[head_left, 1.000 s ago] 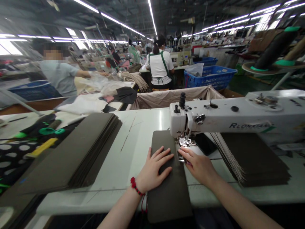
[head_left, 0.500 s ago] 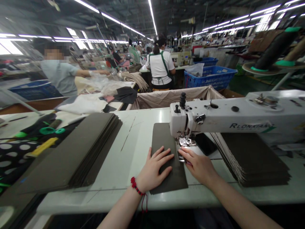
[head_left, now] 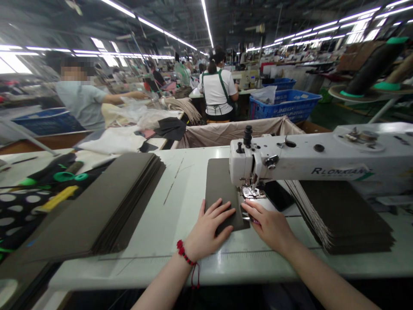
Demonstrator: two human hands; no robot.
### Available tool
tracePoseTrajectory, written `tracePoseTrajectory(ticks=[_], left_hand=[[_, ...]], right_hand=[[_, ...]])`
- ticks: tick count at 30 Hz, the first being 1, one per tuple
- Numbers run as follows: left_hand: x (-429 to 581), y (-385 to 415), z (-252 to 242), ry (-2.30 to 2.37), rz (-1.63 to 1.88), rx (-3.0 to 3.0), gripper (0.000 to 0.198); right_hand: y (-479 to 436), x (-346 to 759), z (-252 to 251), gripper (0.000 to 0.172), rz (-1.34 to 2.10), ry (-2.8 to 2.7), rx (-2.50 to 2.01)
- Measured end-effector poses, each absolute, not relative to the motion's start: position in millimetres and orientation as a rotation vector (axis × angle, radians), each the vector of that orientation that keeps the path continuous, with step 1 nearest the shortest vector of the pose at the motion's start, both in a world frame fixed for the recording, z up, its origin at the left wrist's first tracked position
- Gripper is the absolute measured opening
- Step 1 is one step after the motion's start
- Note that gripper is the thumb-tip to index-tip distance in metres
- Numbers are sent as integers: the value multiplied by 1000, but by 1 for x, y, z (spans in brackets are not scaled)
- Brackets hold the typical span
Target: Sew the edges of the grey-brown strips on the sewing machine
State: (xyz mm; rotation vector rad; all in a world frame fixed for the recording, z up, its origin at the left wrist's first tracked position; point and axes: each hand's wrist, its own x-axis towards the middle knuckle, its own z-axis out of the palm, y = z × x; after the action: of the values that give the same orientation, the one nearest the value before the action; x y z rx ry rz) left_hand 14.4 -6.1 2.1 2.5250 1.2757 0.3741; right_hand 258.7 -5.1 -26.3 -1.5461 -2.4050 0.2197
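A dark olive fabric panel [head_left: 221,178] lies flat on the pale green sewing table [head_left: 180,211], its right edge by the presser foot [head_left: 253,192] of a white sewing machine [head_left: 290,157]. My left hand [head_left: 213,224] rests on the panel with fingers spread, a red and black beaded bracelet round its wrist. My right hand [head_left: 266,221] is at the panel's right edge, just in front of the presser foot. Its index finger points forward and the other fingers curl under; whether they grip anything is hidden. A small shiny metal guide shows beside those fingertips.
A thick stack of olive panels [head_left: 97,206] lies at left, another stack [head_left: 345,211] right, under the machine arm. A black phone [head_left: 279,196] lies behind my right hand. Thread cones [head_left: 371,69] stand at right. Beyond the table are a cloth-lined bin [head_left: 222,132], blue crates [head_left: 287,105] and co-workers.
The panel has slid away from me past the presser foot, so its near edge now lies beside my left thumb. Both hands stay almost where they were.
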Motion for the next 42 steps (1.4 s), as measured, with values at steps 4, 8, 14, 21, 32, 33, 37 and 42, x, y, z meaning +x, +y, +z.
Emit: tracePoseTrajectory(ticks=[4,8,14,21,32,33,37,42], left_hand=[[14,-6,2,1289,363,2527,48],[16,-6,-2,1333,366,2534,50],[18,-4,-8,1394,380,2555,54],[20,-2,-12,1455,369,2554,58],[20,-2,-14,1496,365,2596,59],[20,-1,-15,1497,358,2597,59],[20,-1,-16,1502,336,2600,60],[20,-1,-17,1497,351,2607,60]], right_hand=[[-5,258,-27,61,207,-2402,-1553],[-5,258,-25,61,199,-2403,-1548],[-5,259,-26,61,214,-2403,-1544],[-5,259,-26,61,208,-2409,-1550],[-5,260,-27,58,225,-2399,-1518],[-5,260,-27,58,224,-2400,-1519],[-5,259,-28,57,211,-2395,-1518],[-4,259,-30,58,196,-2395,-1521]])
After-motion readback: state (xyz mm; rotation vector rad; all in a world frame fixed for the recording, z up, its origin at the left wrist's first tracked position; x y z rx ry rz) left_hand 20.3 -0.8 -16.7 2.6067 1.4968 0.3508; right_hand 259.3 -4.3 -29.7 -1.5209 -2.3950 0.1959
